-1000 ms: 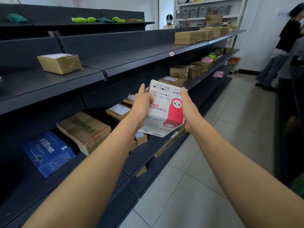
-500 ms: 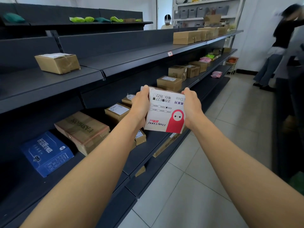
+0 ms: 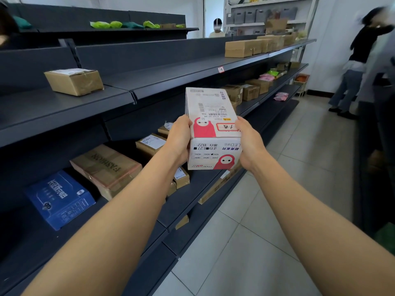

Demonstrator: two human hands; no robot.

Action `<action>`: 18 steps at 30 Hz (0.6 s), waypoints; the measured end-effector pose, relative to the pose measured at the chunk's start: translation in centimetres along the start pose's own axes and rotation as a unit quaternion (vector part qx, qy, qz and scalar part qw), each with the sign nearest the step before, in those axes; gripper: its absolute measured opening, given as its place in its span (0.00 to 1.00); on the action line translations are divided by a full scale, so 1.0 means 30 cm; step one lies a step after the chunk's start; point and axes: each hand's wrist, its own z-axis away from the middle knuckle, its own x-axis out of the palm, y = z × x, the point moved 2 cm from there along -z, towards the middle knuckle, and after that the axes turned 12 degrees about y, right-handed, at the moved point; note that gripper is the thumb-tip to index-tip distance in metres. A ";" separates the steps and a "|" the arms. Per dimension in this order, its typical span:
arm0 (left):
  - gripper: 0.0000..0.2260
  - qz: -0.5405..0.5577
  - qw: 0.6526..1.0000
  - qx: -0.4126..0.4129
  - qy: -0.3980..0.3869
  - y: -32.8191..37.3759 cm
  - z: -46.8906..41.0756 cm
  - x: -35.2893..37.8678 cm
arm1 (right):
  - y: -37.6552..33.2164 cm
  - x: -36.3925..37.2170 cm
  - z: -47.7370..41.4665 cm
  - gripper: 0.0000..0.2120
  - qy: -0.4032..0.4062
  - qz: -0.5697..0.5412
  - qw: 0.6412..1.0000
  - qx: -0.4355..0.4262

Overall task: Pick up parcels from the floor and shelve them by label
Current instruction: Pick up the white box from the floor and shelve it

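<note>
While printed upside down, the white box (image 3: 211, 129) sits clasped between left hand (image 3: 179, 139) and right hand (image 3: 249, 144).

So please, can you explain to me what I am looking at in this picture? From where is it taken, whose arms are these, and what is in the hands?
There is no machine here. The picture comes from a wide-angle camera worn on a person's head, looking forward and down, so the two bare arms are that person's own. The left hand and the right hand grip the sides of a white box with red cartoon figures and a printed label on top. To the left runs a long dark shelf unit that holds brown cardboard parcels and a blue box. The floor is pale tile. Other people stand further away.
</note>
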 end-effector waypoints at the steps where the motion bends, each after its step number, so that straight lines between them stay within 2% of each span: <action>1: 0.14 0.008 1.000 0.008 0.002 -0.002 0.002 -0.002 | -0.006 0.003 0.006 0.09 -0.008 -0.005 1.000 -0.009; 4: 0.15 0.023 0.999 0.044 0.005 -0.003 0.004 0.000 | -0.021 0.014 0.023 0.09 -0.021 -0.006 0.999 -0.024; 8: 0.20 -0.022 0.995 0.095 0.017 0.000 0.000 0.025 | -0.038 0.030 0.041 0.08 -0.004 -0.015 0.999 -0.041; 11: 0.18 -0.024 0.989 0.137 0.059 -0.005 -0.010 0.029 | -0.043 0.029 0.045 0.09 -0.002 -0.013 0.998 -0.059; 18: 0.14 -0.014 0.986 0.164 0.039 -0.010 -0.012 0.053 | -0.068 0.012 0.044 0.10 -0.029 0.009 0.994 -0.103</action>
